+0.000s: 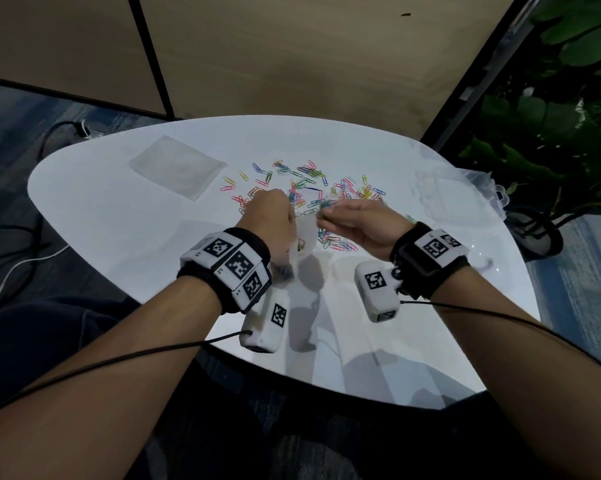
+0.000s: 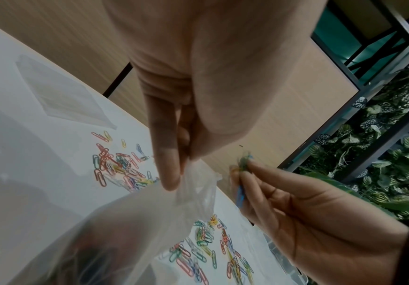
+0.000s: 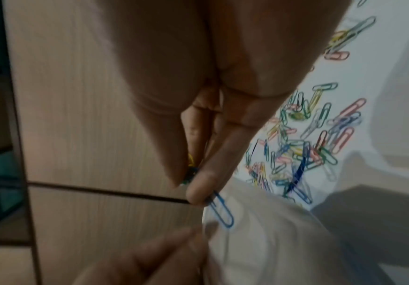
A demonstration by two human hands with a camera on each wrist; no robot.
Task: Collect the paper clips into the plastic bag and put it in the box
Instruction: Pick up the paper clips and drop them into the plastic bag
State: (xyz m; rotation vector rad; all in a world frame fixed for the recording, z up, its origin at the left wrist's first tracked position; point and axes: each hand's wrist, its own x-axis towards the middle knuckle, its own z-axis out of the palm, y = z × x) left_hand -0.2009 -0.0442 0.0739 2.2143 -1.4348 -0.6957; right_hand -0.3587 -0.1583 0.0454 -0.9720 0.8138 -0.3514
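The left hand [image 1: 269,211] pinches the rim of a thin, translucent plastic bag [image 2: 130,221], which hangs crumpled below it above the white table [image 1: 119,237]; the bag's contents are blurred, though some clips show dimly inside. The right hand [image 1: 359,220] pinches a small bunch of clips, count unclear; one blue clip [image 3: 220,209] protrudes, long axis pointing down toward the bag mouth. Loose coloured wire paper clips [image 1: 306,185] lie scattered beyond both hands. A clear plastic box [image 1: 444,195] at the table's right is hard to make out. Flat clear bags [image 1: 177,166] lie far left.
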